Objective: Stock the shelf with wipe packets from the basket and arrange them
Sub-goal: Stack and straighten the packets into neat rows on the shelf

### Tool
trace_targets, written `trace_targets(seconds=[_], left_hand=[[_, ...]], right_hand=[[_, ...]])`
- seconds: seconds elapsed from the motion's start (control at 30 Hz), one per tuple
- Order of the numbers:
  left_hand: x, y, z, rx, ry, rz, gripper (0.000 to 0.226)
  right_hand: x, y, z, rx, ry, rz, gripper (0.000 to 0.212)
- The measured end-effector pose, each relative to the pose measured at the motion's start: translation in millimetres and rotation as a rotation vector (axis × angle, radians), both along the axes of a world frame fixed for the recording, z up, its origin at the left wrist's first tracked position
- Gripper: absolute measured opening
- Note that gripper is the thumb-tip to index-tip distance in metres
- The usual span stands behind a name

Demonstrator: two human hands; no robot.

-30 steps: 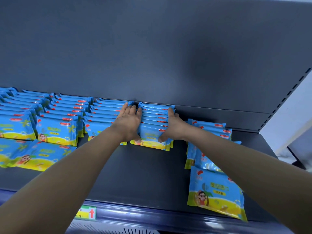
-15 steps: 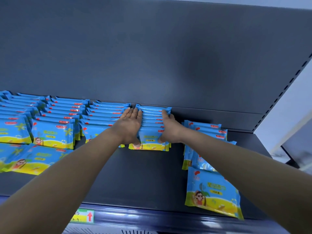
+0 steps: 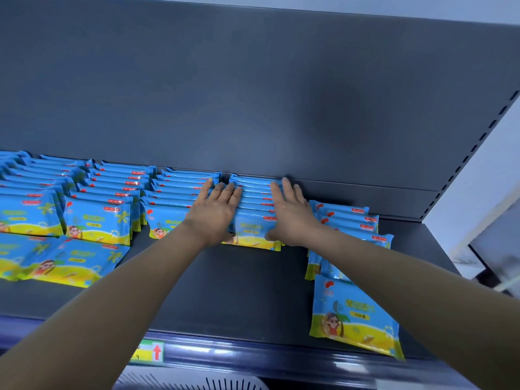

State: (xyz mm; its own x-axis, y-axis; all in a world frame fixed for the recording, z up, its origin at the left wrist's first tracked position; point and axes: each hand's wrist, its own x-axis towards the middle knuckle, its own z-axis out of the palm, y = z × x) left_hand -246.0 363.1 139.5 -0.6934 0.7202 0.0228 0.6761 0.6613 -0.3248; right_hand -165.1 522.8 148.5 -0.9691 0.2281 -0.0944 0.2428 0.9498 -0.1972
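I see my two hands pressed flat on one row of wipe packets [image 3: 254, 218] that runs from the front of the shelf [image 3: 225, 291] back to its rear wall [image 3: 253, 94]. The long axis of this row goes away from me, front to back, and the packets in it overlap like tiles.

My left hand [image 3: 215, 213] lies on the left flank of the row, its fingers [image 3: 222, 192] stretched out and pointing to the rear wall. My right hand [image 3: 289, 215] lies on the right flank in the same way. Neither hand grips anything; both are spread and only push, with the row between the two palms. The thumbs reach down near the front packet.

The relation that matters, I think, is this: the row sits directly between my hands, so squeezing inward would straighten it, and pushing forward would close it against the wall.

To the right, near my right forearm, there is a looser row [image 3: 349, 223], and one single packet [image 3: 354, 316] lies apart at the shelf front. My right hand is clearly the nearer one to these. The rows on the left [image 3: 98, 209] look tidy already. I judge the looser row needs arranging next. The basket [image 3: 197, 384] is perhaps the white thing under the shelf edge, but I cannot tell.
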Motion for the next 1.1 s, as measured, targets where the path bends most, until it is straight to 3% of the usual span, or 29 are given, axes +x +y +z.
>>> trace_targets(seconds=[0.17,0.27,0.37,0.5,0.63,0.87,1.0,1.1], left_hand=[[3,-6,-2,0.069,0.032,-0.086,0.085],[4,-10,-3,0.097,0.024,-0.086,0.076],[5,-12,-6,0.102,0.079,-0.018,0.082],[7,-12,-10,0.069,0.13,0.046,0.089],[5,-8,-11,0.074,0.118,0.042,0.08],[2,-8,-10,0.072,0.083,0.019,0.087],[4,-9,-10,0.088,0.095,0.005,0.078],[10,-9,-7,0.103,0.091,0.035,0.078]], right_hand=[[6,-2,-3,0.085,0.081,0.177,0.075],[11,1,-6,-0.039,0.121,0.126,0.08],[15,2,-6,-0.204,0.14,-0.063,0.093],[16,3,-3,-0.395,0.109,-0.167,0.078],[14,3,-6,-0.416,0.118,-0.168,0.068],[9,4,-11,-0.418,0.093,-0.133,0.082],[10,7,-11,-0.38,0.069,-0.114,0.083],[15,16,-3,-0.362,0.104,-0.069,0.073]])
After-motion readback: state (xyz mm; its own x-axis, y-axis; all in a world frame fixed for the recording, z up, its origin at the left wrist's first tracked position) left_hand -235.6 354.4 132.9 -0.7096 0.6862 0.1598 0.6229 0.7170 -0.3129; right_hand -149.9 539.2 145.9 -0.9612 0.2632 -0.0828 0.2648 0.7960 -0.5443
